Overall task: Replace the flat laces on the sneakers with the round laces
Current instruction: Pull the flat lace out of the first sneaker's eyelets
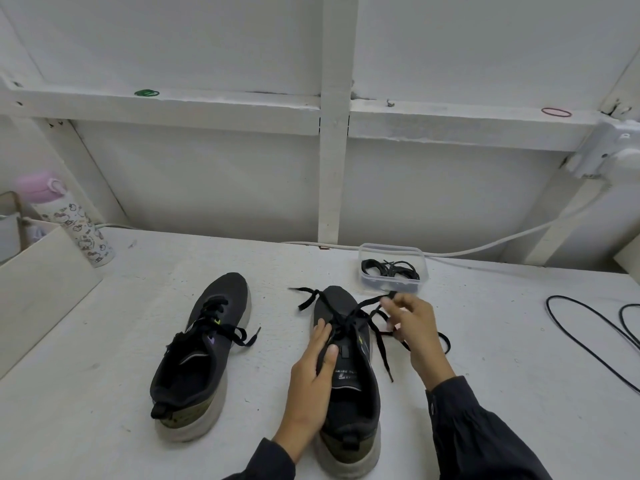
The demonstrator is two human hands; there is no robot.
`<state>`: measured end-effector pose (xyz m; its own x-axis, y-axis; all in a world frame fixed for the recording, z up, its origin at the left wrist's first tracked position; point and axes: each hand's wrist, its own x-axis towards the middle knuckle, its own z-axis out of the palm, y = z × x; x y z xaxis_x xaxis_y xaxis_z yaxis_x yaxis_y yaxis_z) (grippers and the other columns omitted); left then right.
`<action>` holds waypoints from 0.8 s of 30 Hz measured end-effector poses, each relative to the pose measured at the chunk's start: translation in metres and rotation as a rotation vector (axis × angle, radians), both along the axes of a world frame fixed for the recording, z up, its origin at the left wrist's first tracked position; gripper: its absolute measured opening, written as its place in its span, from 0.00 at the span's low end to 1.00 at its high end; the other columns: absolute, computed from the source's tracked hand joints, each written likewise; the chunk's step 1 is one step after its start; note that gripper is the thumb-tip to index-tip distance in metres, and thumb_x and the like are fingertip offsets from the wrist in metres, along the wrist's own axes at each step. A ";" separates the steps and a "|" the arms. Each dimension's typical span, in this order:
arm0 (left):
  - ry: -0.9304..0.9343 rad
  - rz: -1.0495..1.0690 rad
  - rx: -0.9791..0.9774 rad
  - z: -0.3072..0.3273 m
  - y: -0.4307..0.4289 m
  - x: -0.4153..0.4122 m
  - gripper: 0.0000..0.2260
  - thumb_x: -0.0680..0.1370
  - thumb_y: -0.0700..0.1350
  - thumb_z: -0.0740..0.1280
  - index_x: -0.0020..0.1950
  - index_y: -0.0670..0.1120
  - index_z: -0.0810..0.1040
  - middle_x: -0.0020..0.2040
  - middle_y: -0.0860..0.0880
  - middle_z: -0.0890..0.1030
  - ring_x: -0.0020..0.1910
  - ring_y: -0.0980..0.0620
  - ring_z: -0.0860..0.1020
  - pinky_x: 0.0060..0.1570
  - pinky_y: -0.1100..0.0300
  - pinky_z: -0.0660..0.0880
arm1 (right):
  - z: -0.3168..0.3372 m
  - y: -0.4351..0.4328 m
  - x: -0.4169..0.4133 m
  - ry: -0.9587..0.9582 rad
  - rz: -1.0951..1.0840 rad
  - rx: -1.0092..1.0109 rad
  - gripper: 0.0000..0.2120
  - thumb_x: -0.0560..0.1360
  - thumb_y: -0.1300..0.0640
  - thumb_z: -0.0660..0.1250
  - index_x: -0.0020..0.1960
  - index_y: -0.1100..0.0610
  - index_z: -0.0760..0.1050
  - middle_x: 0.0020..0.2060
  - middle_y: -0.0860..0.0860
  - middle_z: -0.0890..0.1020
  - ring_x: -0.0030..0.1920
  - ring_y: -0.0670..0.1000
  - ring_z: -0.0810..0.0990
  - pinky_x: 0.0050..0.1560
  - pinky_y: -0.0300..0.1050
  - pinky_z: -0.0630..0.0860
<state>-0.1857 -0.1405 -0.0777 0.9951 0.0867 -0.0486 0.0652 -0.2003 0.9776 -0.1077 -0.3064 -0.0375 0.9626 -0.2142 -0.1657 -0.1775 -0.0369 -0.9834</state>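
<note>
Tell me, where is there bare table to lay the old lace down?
Bare table lies between the right sleeve and the black cable, behind the left sneaker toward the wall, and in the near-left corner. It is crowded at the toe of the right sneaker: loose flat lace, the right hand and the clear tub.

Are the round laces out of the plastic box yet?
No, the coiled round laces lie inside the clear box behind the right-hand shoe.

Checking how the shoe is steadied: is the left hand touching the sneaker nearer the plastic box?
Touching. The head view shows the left hand resting on that sneaker, thumb on its tongue, no gap; the right hand pinches its lace.
</note>
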 end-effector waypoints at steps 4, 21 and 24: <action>0.000 0.012 -0.014 -0.001 0.000 0.000 0.20 0.82 0.49 0.60 0.74 0.52 0.66 0.73 0.61 0.64 0.74 0.64 0.61 0.72 0.68 0.58 | 0.001 -0.007 0.000 0.053 0.026 0.054 0.09 0.75 0.55 0.71 0.42 0.60 0.77 0.35 0.51 0.76 0.26 0.48 0.69 0.24 0.37 0.61; -0.009 0.017 -0.014 -0.001 0.000 0.002 0.20 0.82 0.47 0.61 0.74 0.51 0.67 0.73 0.60 0.65 0.73 0.64 0.62 0.64 0.80 0.57 | -0.010 0.008 -0.009 0.040 0.092 0.017 0.13 0.75 0.54 0.72 0.36 0.58 0.75 0.27 0.49 0.73 0.23 0.47 0.67 0.23 0.35 0.61; -0.013 0.019 -0.010 -0.001 -0.001 0.002 0.20 0.82 0.47 0.61 0.74 0.50 0.67 0.73 0.60 0.65 0.73 0.64 0.62 0.64 0.80 0.58 | -0.012 0.016 -0.017 0.066 0.274 -0.068 0.15 0.70 0.56 0.76 0.31 0.58 0.73 0.22 0.49 0.70 0.22 0.46 0.66 0.23 0.35 0.61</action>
